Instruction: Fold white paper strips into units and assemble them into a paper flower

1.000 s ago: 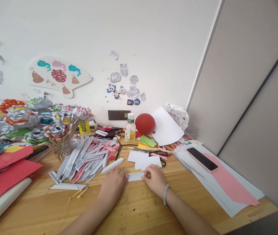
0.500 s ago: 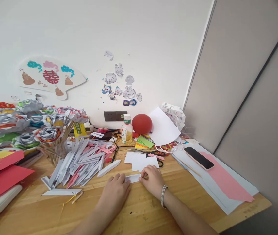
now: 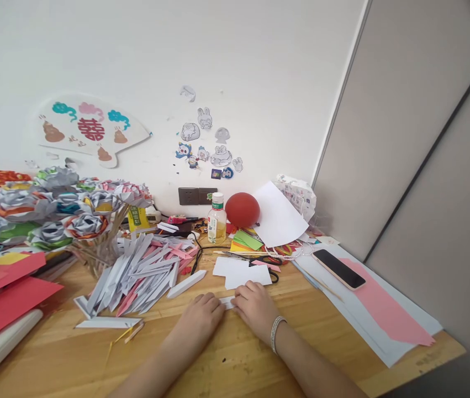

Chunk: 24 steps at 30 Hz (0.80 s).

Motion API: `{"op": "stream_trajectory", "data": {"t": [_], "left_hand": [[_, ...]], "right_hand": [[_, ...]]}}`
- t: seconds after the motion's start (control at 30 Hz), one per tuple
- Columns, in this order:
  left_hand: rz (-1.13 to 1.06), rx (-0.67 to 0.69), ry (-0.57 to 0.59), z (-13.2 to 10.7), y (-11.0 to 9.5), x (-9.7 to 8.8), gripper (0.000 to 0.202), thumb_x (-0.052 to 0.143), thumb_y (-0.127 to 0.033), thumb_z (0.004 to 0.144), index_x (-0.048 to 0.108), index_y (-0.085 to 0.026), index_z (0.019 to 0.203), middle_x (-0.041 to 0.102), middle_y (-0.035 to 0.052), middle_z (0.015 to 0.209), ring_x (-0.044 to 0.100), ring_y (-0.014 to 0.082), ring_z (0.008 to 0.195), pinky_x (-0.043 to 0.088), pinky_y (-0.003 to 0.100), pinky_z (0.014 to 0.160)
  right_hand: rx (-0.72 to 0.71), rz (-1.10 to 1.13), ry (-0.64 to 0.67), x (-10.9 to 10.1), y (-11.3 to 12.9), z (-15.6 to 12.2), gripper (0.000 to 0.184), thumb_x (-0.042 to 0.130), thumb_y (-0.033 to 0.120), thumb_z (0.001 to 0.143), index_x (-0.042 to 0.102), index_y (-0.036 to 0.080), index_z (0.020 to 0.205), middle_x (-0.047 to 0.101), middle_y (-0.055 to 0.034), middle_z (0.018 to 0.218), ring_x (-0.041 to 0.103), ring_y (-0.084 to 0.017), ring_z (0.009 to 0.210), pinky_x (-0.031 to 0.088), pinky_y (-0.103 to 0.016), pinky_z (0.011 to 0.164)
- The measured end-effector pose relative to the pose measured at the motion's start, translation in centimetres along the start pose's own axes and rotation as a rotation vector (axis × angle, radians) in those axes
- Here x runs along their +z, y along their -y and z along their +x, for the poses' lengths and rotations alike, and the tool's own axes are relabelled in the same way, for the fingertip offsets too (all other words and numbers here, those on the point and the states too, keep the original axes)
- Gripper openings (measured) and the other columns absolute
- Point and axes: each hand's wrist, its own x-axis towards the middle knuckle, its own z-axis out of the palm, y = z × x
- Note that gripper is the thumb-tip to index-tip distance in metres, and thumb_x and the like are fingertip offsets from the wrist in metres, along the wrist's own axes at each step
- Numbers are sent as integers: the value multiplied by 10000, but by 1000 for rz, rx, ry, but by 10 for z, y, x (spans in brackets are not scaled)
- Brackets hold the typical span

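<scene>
A small strip of white paper point(image 3: 227, 302) lies on the wooden table point(image 3: 235, 354) between my hands, mostly covered by them. My left hand point(image 3: 205, 316) has its fingers curled together on the strip's left end. On the other end, the fingers of my right hand point(image 3: 255, 308) are closed and bent over the paper; a silvery bracelet rings that wrist. Just beyond the hands lie white paper rectangles point(image 3: 241, 272), partly over black-handled scissors point(image 3: 275, 275). To the left is a heap of folded white and pink paper strips point(image 3: 143, 276), with one folded strip point(image 3: 187, 283) apart from it.
Paper flowers point(image 3: 89, 224) stand in a clear container at left, by red paper sheets point(image 3: 11, 301). Toward the wall are a bottle point(image 3: 217, 221), a red balloon point(image 3: 242, 209) and a white sheet point(image 3: 281, 215). A phone point(image 3: 338, 268) rests on pink paper point(image 3: 392, 309) at right.
My right hand has moved left and closer to my left hand, its fingers now folded down over the strip. Less of the paper shows between them. The whole view has shifted slightly.
</scene>
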Motion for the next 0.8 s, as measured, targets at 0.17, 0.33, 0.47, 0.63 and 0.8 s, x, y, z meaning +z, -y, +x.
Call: {"op": "stream_trajectory", "data": {"t": [0.17,0.33,0.47,0.63,0.8], "left_hand": [[11,-68,13,5,2,5,218,402,-103,859,578,-146,737,588,62,781,518,202,756,415,311,664],[-8,-114,24,4,3,7,237,371,-66,847,573,-152,759,584,63,806,514,196,754,405,300,664],[-110,-205,20,4,4,4,236,354,-76,845,560,-159,767,597,54,804,532,190,757,404,298,685],[-116,-359,95,11,4,0,217,338,-140,859,548,-151,807,629,63,792,577,190,761,414,290,677],[-45,-419,143,14,4,-5,225,334,-133,844,558,-127,838,634,112,819,594,246,794,429,348,681]], "right_hand": [[-29,-110,-26,8,1,3,121,538,175,834,612,185,739,590,-31,763,468,-185,787,333,-309,670],[25,-69,-35,10,3,2,140,519,158,839,606,184,732,575,-30,746,471,-178,770,335,-300,664],[106,54,-19,8,4,1,119,509,168,844,596,197,768,574,-11,793,482,-163,797,348,-282,703],[231,210,-28,6,4,2,135,512,117,822,576,202,905,585,-6,884,495,-157,851,373,-255,734],[153,123,33,0,7,0,139,513,168,833,610,243,899,551,-11,894,475,-159,856,370,-263,728]]}}
